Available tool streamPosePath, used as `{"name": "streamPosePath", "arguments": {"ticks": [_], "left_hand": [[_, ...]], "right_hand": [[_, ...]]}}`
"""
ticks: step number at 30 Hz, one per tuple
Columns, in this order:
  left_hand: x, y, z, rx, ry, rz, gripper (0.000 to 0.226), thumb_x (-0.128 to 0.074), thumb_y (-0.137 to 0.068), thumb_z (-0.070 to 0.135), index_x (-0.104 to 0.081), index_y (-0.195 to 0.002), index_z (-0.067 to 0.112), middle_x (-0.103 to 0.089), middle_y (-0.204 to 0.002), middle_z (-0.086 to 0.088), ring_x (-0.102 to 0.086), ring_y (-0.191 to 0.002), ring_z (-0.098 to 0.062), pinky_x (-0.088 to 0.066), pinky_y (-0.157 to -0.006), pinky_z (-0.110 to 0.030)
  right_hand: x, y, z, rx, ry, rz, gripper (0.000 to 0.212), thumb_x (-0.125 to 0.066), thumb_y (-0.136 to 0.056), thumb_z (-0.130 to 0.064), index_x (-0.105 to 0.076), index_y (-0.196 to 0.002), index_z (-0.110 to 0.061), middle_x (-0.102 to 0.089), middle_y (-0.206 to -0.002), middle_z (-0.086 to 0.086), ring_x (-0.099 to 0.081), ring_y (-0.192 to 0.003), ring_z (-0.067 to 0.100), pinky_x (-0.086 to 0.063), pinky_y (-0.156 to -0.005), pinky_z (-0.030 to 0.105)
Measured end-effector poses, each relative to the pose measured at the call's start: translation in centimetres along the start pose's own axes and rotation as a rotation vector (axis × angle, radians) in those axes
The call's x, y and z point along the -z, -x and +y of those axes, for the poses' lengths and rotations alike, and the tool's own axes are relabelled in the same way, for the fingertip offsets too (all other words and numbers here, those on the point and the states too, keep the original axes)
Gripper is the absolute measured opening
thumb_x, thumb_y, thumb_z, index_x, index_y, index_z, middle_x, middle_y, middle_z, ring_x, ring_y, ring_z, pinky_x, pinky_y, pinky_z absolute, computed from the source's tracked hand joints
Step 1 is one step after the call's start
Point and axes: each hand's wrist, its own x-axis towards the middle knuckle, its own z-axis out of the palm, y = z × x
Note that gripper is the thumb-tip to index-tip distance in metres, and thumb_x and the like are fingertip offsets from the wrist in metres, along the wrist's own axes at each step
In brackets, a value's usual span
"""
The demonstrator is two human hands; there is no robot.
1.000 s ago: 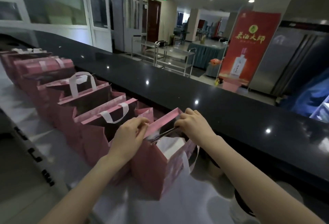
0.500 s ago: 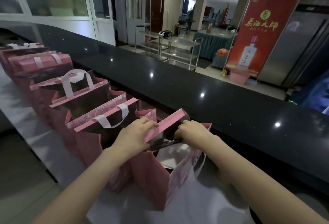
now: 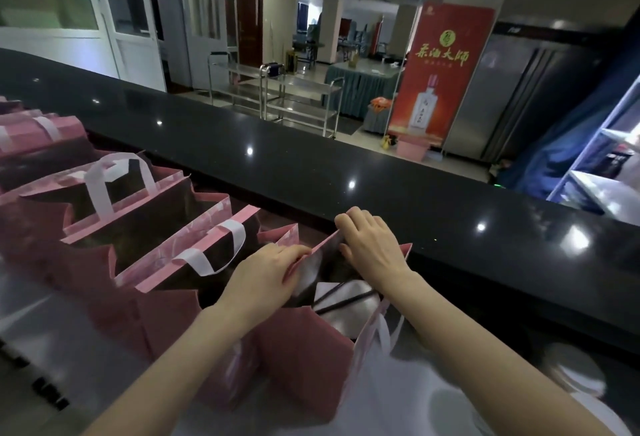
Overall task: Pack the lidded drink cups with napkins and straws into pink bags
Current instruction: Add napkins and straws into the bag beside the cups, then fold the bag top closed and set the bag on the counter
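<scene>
Two bare hands are meeting at the mouth of the nearest pink bag [image 3: 304,352], which is standing upright on a pale worktop [image 3: 398,404]. The left hand [image 3: 266,276] is pinching the left panel's top edge between thumb and curled fingers [image 3: 294,255]. The right hand [image 3: 372,250] is reaching over the mouth, and its bent fingers [image 3: 349,224] are nipping the far corner of the rim.

Between and below both hands, already inside the bag, a lidded cup [image 3: 349,307] is sitting with its glossy domed lid catching light. Thin dark straws [image 3: 343,298] are lying across the lid, with their long axis running from below the left hand towards the right wrist. The right hand is the nearer one, hanging almost directly above the lid. A pale corner [image 3: 323,288] beside the straws may be a napkin, but the dimness is hiding what it is.

The bag looks like stiff matte paper with sharp creases, so I judge the rim is being shaped or closed over the contents.

To the left, a row of bags [image 3: 138,245] is standing open, each with flat white ribbon handles [image 3: 214,252]. Beyond them a polished black counter [image 3: 381,193] is reflecting the ceiling lights. Farther off, steel trolleys [image 3: 298,99] and a red banner [image 3: 440,72] are standing on the floor.
</scene>
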Motion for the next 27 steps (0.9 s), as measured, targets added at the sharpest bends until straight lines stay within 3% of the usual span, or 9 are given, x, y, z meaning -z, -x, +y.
{"name": "streamPosePath", "arguments": {"ticks": [3, 6, 8, 12, 14, 16, 21, 24, 27], "left_hand": [[0.4, -0.1, -0.8, -0.053, 0.077, -0.093, 0.043, -0.057, -0.092, 0.019, -0.052, -0.132, 0.035, -0.063, -0.117, 0.006, -0.059, -0.105, -0.016, -0.049, -0.086, -0.037], [0.3, 0.0, -0.2, -0.232, 0.016, -0.033, 0.034, -0.060, -0.091, 0.017, -0.064, -0.123, 0.027, -0.063, -0.127, 0.000, -0.056, -0.119, -0.018, -0.045, -0.099, -0.038], [-0.2, 0.6, 1.4, -0.364, -0.042, 0.052, 0.022, -0.058, -0.089, 0.036, -0.074, -0.101, 0.026, -0.066, -0.122, 0.002, -0.057, -0.119, -0.018, -0.044, -0.101, -0.043], [-2.2, 2.3, 3.7, -0.445, -0.238, -0.013, 0.057, -0.048, -0.074, 0.073, -0.076, -0.087, 0.026, -0.068, -0.112, 0.006, -0.055, -0.119, -0.018, -0.034, -0.107, -0.056], [-2.2, 2.5, 3.2, -0.410, -0.253, -0.006, 0.053, -0.054, -0.070, 0.068, -0.076, -0.084, 0.023, -0.068, -0.109, 0.005, -0.055, -0.118, -0.019, -0.028, -0.109, -0.059], [-1.7, 2.3, 2.1, -0.382, -0.228, 0.020, 0.035, -0.061, -0.068, 0.055, -0.073, -0.073, 0.023, -0.066, -0.113, 0.004, -0.052, -0.121, -0.018, -0.025, -0.110, -0.057], [-1.1, 1.3, 0.0, -0.343, -0.092, -0.006, 0.021, -0.064, -0.071, 0.041, -0.068, -0.064, 0.022, -0.051, -0.139, -0.002, -0.042, -0.131, -0.020, -0.041, -0.103, -0.046], [-1.1, 1.0, -0.2, -0.273, -0.036, -0.027, 0.018, -0.068, -0.072, 0.041, -0.071, -0.071, 0.023, -0.044, -0.145, 0.000, -0.037, -0.134, -0.017, -0.040, -0.104, -0.037], [-1.4, 0.9, -0.2, -0.218, 0.045, -0.042, 0.026, -0.066, -0.072, 0.041, -0.071, -0.093, 0.026, -0.032, -0.150, 0.005, -0.026, -0.139, -0.015, -0.039, -0.101, -0.034]], "right_hand": [[-0.3, -0.6, 0.1, -0.045, 0.048, 0.052, 0.033, -0.072, -0.073, -0.007, -0.064, -0.106, -0.012, -0.057, -0.094, 0.012, -0.056, -0.079, 0.029, -0.049, -0.068, 0.041], [-0.5, -0.7, 0.6, -0.026, 0.163, 0.005, 0.017, -0.076, -0.072, -0.013, -0.069, -0.087, -0.013, -0.057, -0.095, 0.011, -0.056, -0.081, 0.027, -0.048, -0.070, 0.039], [-0.5, -0.7, 0.8, -0.017, 0.187, -0.042, 0.013, -0.077, -0.072, -0.014, -0.070, -0.083, -0.013, -0.059, -0.095, 0.009, -0.057, -0.083, 0.026, -0.048, -0.073, 0.037], [-0.2, -0.7, 1.0, -0.006, 0.208, -0.212, 0.020, -0.058, -0.088, -0.013, -0.065, -0.106, -0.014, -0.063, -0.111, 0.004, -0.054, -0.112, 0.024, -0.038, -0.099, 0.034], [0.3, -0.5, 1.3, -0.016, 0.236, -0.271, 0.024, -0.053, -0.090, -0.013, -0.060, -0.112, -0.017, -0.063, -0.110, 0.001, -0.053, -0.114, 0.023, -0.031, -0.103, 0.031], [0.9, 0.0, 1.7, -0.020, 0.274, -0.292, 0.022, -0.052, -0.090, -0.012, -0.057, -0.111, -0.019, -0.063, -0.104, -0.001, -0.055, -0.107, 0.022, -0.030, -0.102, 0.030], [2.2, 1.8, 2.9, -0.050, 0.293, -0.333, 0.020, -0.047, -0.097, -0.018, -0.055, -0.114, -0.023, -0.060, -0.104, -0.003, -0.057, -0.101, 0.020, -0.033, -0.097, 0.027], [3.5, 3.4, 3.7, -0.103, 0.219, -0.345, 0.022, -0.043, -0.100, -0.023, -0.058, -0.116, -0.022, -0.061, -0.107, 0.000, -0.059, -0.098, 0.022, -0.036, -0.090, 0.028], [4.9, 5.6, 4.5, -0.234, 0.122, -0.347, 0.024, -0.041, -0.101, -0.031, -0.061, -0.113, -0.022, -0.059, -0.107, -0.002, -0.060, -0.094, 0.025, -0.038, -0.076, 0.028]]}}
